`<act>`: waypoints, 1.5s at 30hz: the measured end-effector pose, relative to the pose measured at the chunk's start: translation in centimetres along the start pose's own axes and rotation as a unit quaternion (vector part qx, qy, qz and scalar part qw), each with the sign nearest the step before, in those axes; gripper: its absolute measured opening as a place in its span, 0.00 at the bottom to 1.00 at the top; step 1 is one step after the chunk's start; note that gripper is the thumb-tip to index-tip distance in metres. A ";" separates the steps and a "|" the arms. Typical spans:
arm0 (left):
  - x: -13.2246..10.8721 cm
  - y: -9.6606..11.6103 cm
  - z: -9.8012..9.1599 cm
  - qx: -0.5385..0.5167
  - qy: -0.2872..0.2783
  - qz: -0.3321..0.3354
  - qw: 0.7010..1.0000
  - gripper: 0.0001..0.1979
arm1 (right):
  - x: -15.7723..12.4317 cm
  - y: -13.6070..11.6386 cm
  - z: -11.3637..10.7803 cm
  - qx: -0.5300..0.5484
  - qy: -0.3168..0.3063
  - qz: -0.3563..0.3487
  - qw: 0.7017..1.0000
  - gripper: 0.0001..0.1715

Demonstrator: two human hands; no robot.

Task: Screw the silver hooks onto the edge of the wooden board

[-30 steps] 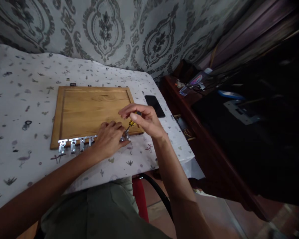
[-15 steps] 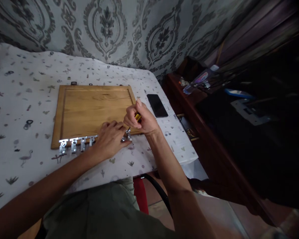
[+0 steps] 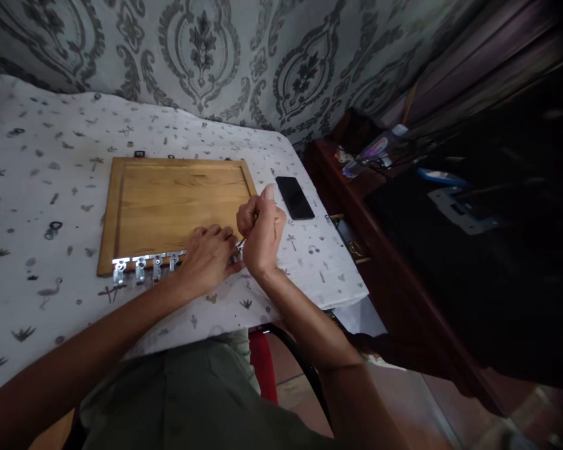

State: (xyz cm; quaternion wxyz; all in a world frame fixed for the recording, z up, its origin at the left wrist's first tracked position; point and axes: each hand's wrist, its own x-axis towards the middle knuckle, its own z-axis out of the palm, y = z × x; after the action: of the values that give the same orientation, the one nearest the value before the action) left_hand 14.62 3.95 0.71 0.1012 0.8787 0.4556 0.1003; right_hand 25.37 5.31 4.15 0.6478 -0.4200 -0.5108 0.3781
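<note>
Right hand (image 3: 263,236): fingers clamped on a screwdriver (image 3: 242,241), at a metal bracket (image 3: 239,248) on the near edge of the wooden panel (image 3: 182,200). Left hand (image 3: 209,256) rests there; its fingers' hold cannot be determined.

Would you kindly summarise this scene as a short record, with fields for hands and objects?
Left hand: at the near edge of the wooden board
Right hand: closed around a mostly hidden tool
Metal fittings: four in a row left of the left hand; another partly hidden between the hands
Phone: flat on the patterned cloth, right of the board
</note>
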 end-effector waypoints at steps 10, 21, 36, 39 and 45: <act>0.2 0.3 -0.1 -0.010 0.007 -0.009 1.000 0.17 | 2.5 0.4 -3.4 0.079 -0.199 0.054 0.975 0.30; 0.1 0.1 0.2 -0.019 0.025 0.000 1.000 0.17 | 5.9 0.5 -3.5 0.139 -0.432 0.140 0.880 0.29; 0.4 0.1 -0.1 0.011 -0.003 -0.002 1.000 0.18 | 2.6 0.0 -1.4 0.056 -0.126 0.056 0.989 0.40; 0.3 0.1 -0.1 0.012 -0.006 0.002 1.000 0.19 | 1.1 -0.3 -0.4 0.022 0.009 0.008 1.000 0.37; 0.3 0.4 -0.5 0.007 -0.011 -0.013 1.000 0.17 | 2.7 -0.6 -2.1 0.049 -0.226 0.063 0.971 0.33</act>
State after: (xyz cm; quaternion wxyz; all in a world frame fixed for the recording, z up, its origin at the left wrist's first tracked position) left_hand 15.00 3.97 1.33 0.1012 0.8745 0.4664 0.0865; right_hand 28.00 7.22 5.37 0.5099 -0.3228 -0.5976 0.5279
